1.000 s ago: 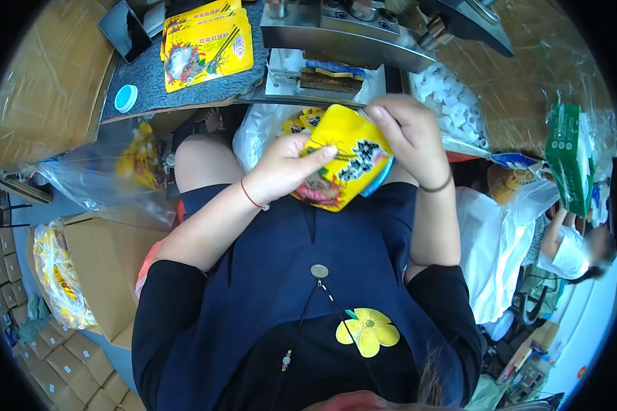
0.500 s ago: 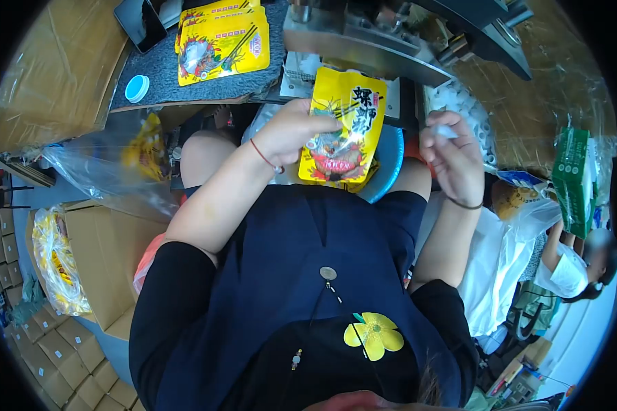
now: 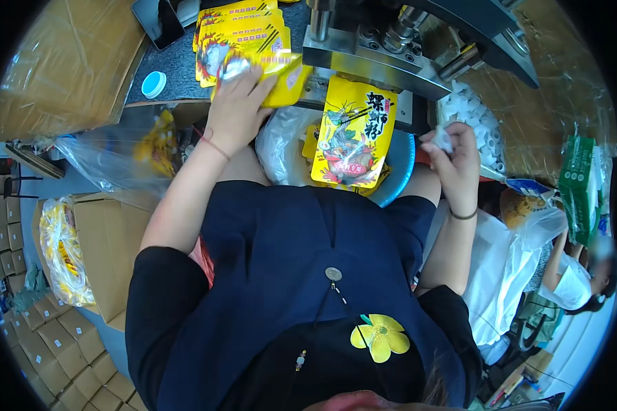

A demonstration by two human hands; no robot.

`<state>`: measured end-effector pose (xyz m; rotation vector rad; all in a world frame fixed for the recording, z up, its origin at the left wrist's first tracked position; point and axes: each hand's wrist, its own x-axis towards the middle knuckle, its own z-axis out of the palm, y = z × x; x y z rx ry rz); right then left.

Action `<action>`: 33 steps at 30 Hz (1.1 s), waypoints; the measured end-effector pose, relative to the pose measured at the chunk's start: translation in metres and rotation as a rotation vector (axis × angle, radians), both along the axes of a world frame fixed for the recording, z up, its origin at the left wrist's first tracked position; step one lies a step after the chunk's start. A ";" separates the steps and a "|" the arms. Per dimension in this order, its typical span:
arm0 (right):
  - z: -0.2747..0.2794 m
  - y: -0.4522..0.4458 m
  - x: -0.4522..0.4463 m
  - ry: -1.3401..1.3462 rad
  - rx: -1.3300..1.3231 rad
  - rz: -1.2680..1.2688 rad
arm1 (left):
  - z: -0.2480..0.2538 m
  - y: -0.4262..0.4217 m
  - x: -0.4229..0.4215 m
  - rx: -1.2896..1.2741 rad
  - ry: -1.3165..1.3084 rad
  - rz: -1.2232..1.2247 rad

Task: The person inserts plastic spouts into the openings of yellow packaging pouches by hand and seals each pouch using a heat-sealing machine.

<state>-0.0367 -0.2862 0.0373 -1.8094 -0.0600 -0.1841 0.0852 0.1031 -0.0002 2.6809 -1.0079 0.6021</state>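
My left hand (image 3: 236,109) has its fingers on a yellow printed pouch (image 3: 282,83), which is smeared by motion and overlaps the front of a stack of similar pouches (image 3: 253,31). Another yellow pouch (image 3: 353,133) lies with its top edge under the metal press (image 3: 370,58) and its lower part over a blue-rimmed basin (image 3: 406,168); neither hand touches it. On the right, my right hand (image 3: 459,164) pinches a small white plastic piece (image 3: 443,140) between thumb and fingers. Beside that hand is a heap of white plastic pieces (image 3: 469,120).
A blue-and-white round lid (image 3: 153,84) and a phone (image 3: 158,24) lie on the grey mat. Cardboard (image 3: 62,68) borders the left side. An open carton (image 3: 113,246) holds bagged yellow packs. A person in white (image 3: 567,282) is at the far right.
My left hand has left the pouch at the press and moved up-left to the stack, where it now has another pouch. My right hand stays beside the heap with the white piece.
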 end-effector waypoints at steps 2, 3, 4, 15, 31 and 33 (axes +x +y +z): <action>0.007 0.008 0.002 0.094 -0.332 -0.031 | -0.002 0.004 -0.012 -0.365 0.296 0.067; 0.012 0.019 0.005 -0.032 -0.459 -0.013 | -0.004 0.006 -0.015 -0.546 0.445 0.098; 0.016 0.031 0.012 -0.157 -0.585 0.003 | -0.005 0.007 -0.019 -0.725 0.596 0.128; 0.051 0.069 0.040 -0.402 -0.524 0.105 | -0.005 -0.089 -0.083 -0.970 1.555 -0.375; 0.002 -0.062 0.046 -0.030 -1.149 -0.030 | 0.004 -0.105 -0.027 -1.249 1.930 -0.300; -0.003 -0.059 0.047 -0.107 -1.101 -0.112 | -0.007 -0.104 -0.024 -1.225 1.393 -0.147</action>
